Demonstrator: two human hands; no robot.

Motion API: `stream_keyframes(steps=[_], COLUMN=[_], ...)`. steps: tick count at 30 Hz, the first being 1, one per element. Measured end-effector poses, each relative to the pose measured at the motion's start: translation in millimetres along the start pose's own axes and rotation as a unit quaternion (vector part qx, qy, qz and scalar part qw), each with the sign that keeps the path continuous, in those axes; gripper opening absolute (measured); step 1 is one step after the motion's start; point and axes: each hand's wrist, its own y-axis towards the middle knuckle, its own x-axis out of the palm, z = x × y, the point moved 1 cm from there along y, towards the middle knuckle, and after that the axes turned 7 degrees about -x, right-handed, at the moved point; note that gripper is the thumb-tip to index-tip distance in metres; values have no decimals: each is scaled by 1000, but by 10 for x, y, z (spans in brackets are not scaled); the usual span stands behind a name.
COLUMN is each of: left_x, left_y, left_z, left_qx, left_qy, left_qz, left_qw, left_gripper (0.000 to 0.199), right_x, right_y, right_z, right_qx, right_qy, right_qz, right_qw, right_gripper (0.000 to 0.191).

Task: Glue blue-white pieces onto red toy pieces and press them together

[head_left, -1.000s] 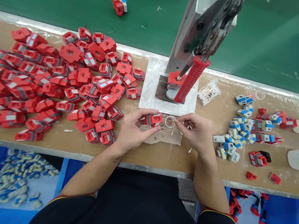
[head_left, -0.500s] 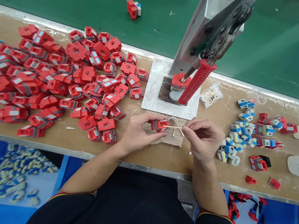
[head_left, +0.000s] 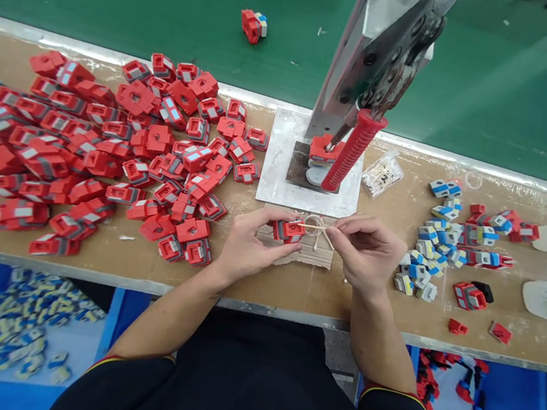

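Note:
My left hand (head_left: 247,240) pinches a small red plastic toy part (head_left: 289,231) with grey trim between thumb and fingers, its recessed face turned up. In the fingertips of my right hand (head_left: 370,250) is a thin cotton swab (head_left: 315,226), held nearly level. Its far end reaches the top of the red part; whether the tip touches is too small to tell. Just beyond both hands, a clear round ring or dish (head_left: 315,218) rests on a piece of cardboard (head_left: 309,258), with another swab (head_left: 316,243) beside it.
A toggle press with a red handle (head_left: 356,150) stands behind my hands on a metal plate (head_left: 273,165). Left lies a big pile of red parts (head_left: 156,139); right, a bag of swabs (head_left: 382,174) and white-blue parts (head_left: 428,252). Blue bins (head_left: 109,324) sit below the table edge.
The swab has shifted slightly toward the far side of the red part, and my right hand has moved a little left. The whole view has shifted slightly.

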Motion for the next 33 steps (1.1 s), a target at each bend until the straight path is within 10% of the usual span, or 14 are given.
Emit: stream_keyframes(steps=[17,25,33], left_x=[-31,-75,-72], left_y=[25,58,59], left_z=[18,17,39], left_qx=[35,35,42], left_qy=[47,48,48], left_qz=[10,36,31], left_qw=[998,998,997], left_gripper=[30,24,24], right_x=[-200,-253,-203], right_y=[82,144,131], right_z=[-25,168,213], right_qx=[-31,6,-13], right_qy=[-19,-133,-158], right_qz=[1,-171,-192], right_qw=[999,976,969], right_gripper=[22,14,15])
